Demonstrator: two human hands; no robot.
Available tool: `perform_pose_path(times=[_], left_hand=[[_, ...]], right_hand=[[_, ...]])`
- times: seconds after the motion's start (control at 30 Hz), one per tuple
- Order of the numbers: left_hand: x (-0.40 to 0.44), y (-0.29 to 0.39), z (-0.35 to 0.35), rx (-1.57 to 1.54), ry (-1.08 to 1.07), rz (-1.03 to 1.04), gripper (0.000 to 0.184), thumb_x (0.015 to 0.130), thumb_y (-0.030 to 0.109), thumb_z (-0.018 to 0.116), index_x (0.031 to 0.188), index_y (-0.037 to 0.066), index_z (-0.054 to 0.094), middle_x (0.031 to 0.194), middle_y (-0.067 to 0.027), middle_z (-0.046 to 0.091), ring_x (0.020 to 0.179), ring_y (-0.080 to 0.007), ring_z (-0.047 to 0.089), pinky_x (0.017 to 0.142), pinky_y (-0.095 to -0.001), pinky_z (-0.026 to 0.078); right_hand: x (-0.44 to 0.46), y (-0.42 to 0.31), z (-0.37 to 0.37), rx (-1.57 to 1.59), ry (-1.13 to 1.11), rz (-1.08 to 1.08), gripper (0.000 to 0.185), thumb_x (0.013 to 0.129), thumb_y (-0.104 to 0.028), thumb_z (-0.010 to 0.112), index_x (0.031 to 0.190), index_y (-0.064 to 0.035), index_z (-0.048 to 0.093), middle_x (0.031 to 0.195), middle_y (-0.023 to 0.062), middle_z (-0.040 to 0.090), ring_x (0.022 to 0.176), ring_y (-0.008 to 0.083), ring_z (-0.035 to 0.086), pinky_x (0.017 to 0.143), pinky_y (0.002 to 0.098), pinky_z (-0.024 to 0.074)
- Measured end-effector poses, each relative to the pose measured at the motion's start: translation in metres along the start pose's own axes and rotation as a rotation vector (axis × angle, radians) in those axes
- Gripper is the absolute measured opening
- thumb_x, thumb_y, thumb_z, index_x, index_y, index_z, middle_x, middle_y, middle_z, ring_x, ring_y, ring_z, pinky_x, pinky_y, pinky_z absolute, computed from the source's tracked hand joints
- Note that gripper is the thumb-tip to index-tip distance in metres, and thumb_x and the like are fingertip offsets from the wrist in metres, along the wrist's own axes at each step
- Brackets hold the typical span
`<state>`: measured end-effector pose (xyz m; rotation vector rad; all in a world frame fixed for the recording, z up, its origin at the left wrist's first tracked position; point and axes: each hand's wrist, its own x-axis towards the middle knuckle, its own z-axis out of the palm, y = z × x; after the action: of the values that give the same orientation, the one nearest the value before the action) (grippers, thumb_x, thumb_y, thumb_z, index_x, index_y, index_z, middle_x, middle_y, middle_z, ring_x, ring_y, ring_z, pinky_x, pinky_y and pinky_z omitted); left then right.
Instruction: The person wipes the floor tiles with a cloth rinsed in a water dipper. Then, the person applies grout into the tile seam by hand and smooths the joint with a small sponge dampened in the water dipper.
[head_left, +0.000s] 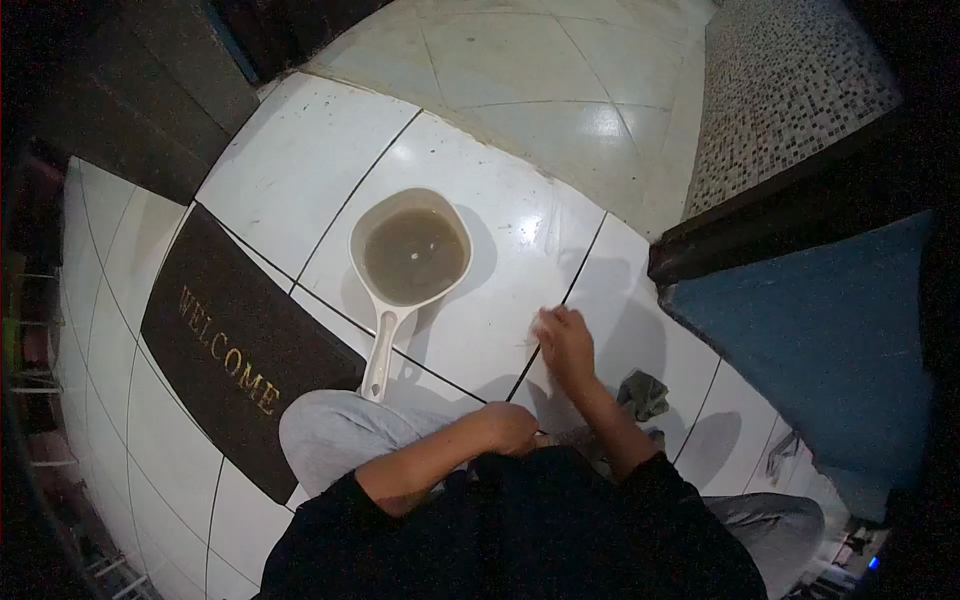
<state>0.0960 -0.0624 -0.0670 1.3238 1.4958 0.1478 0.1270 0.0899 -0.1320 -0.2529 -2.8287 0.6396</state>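
Note:
My right hand (pixel 566 346) is low over the white floor tiles, fingers curled together; a pale blur shows at the fingertips, and I cannot make out what they hold. Close to my lap, my left hand (pixel 512 428) is closed, its inner side hidden from view. A white long-handled water dipper (pixel 384 340) stands on the tiles ahead and to the left of my hands. Murky grey-brown water (pixel 415 257) fills part of it, with a small light speck on the surface. A crumpled grey-green cloth (pixel 643 395) lies to the right of my right forearm.
A dark doormat (pixel 240 345) lettered WELCOME lies at the left, beside my grey-trousered knee (pixel 345 430). A blue panel (pixel 810 350) and a mosaic-tiled wall (pixel 790 90) stand at the right. Beyond a rough edge, greyer floor tiles (pixel 520 60) continue.

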Motion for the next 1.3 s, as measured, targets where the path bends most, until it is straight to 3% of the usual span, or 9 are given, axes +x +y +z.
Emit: perform_pose_path(times=[0.5, 0.57, 0.7, 0.9, 0.97, 1.07, 1.17, 1.2, 1.3], left_hand=[[0.012, 0.014, 0.007, 0.076, -0.053, 0.02, 0.037, 0.087, 0.034, 0.043, 0.092, 0.004, 0.065, 0.096, -0.0152, 0.063, 0.091, -0.0323, 0.06, 0.079, -0.0441, 0.047], [0.015, 0.011, 0.01, 0.104, -0.13, -0.002, 0.036, 0.086, 0.033, 0.045, 0.095, 0.005, 0.065, 0.097, -0.014, 0.063, 0.092, -0.0321, 0.06, 0.079, -0.0441, 0.047], [0.006, 0.012, 0.003, 0.121, -0.127, -0.031, 0.035, 0.086, 0.033, 0.046, 0.094, 0.005, 0.065, 0.097, -0.014, 0.064, 0.093, -0.032, 0.06, 0.079, -0.0443, 0.047], [0.016, 0.012, 0.01, 0.113, -0.162, -0.019, 0.034, 0.086, 0.033, 0.048, 0.097, 0.006, 0.064, 0.097, -0.0147, 0.063, 0.094, -0.032, 0.059, 0.078, -0.0438, 0.047], [0.012, 0.013, 0.007, 0.138, -0.235, -0.021, 0.039, 0.081, 0.024, 0.049, 0.119, 0.018, 0.053, 0.106, -0.0106, 0.061, 0.102, -0.0268, 0.056, 0.077, -0.044, 0.047], [0.014, 0.016, 0.006, 0.397, -0.047, 0.106, 0.041, 0.082, 0.024, 0.048, 0.122, 0.018, 0.05, 0.11, -0.0106, 0.059, 0.101, -0.0274, 0.057, 0.079, -0.044, 0.047], [0.02, 0.014, 0.014, 0.117, -0.119, 0.056, 0.039, 0.082, 0.024, 0.048, 0.12, 0.018, 0.052, 0.109, -0.0107, 0.059, 0.1, -0.0282, 0.057, 0.08, -0.0436, 0.046], [0.018, 0.013, 0.019, 0.111, -0.13, 0.055, 0.039, 0.082, 0.024, 0.048, 0.12, 0.018, 0.052, 0.109, -0.0107, 0.059, 0.1, -0.0282, 0.057, 0.08, -0.0436, 0.046], [0.016, 0.009, 0.016, 0.091, -0.14, -0.01, 0.039, 0.082, 0.023, 0.047, 0.12, 0.017, 0.052, 0.11, -0.0119, 0.059, 0.099, -0.0283, 0.057, 0.082, -0.0432, 0.045]], right_hand=[[-0.013, -0.001, 0.009, 0.0, -0.085, -0.107, 0.016, 0.075, -0.012, 0.057, 0.089, -0.0051, 0.059, 0.086, 0.0117, 0.054, 0.079, 0.0299, 0.051, 0.067, 0.0406, 0.045], [0.018, 0.003, -0.007, 0.015, -0.012, 0.09, 0.019, 0.075, -0.011, 0.058, 0.093, -0.0038, 0.058, 0.082, 0.0117, 0.054, 0.077, 0.0311, 0.051, 0.064, 0.04, 0.045], [-0.02, -0.012, 0.022, 0.017, -0.011, -0.128, 0.028, 0.075, -0.013, 0.06, 0.102, -0.0055, 0.056, 0.087, 0.0116, 0.055, 0.081, 0.031, 0.051, 0.064, 0.0412, 0.0466], [0.031, -0.005, -0.003, -0.021, -0.091, 0.123, 0.025, 0.076, -0.012, 0.057, 0.1, -0.0065, 0.059, 0.09, 0.0111, 0.055, 0.086, 0.0304, 0.05, 0.07, 0.039, 0.0466], [0.026, -0.01, 0.01, -0.101, -0.026, 0.041, 0.025, 0.077, -0.012, 0.057, 0.1, -0.006, 0.059, 0.091, 0.0104, 0.055, 0.086, 0.0306, 0.05, 0.073, 0.0388, 0.0463], [-0.013, -0.044, 0.026, 0.129, -0.095, -0.178, 0.024, 0.072, -0.009, 0.062, 0.096, -0.006, 0.06, 0.088, 0.0116, 0.056, 0.082, 0.0303, 0.052, 0.068, 0.0387, 0.0456], [0.009, -0.012, 0.035, 0.031, -0.07, -0.21, 0.025, 0.072, -0.01, 0.062, 0.097, -0.0051, 0.06, 0.088, 0.0104, 0.056, 0.08, 0.0299, 0.052, 0.068, 0.0381, 0.0455], [0.037, -0.027, 0.008, 0.002, -0.14, 0.023, 0.022, 0.078, -0.013, 0.056, 0.098, -0.0028, 0.057, 0.091, 0.0122, 0.054, 0.083, 0.0318, 0.05, 0.068, 0.0428, 0.046], [0.051, -0.028, 0.017, -0.042, -0.076, 0.032, 0.024, 0.079, -0.014, 0.057, 0.099, -0.0026, 0.057, 0.091, 0.0119, 0.054, 0.086, 0.0305, 0.05, 0.076, 0.0389, 0.0454]])
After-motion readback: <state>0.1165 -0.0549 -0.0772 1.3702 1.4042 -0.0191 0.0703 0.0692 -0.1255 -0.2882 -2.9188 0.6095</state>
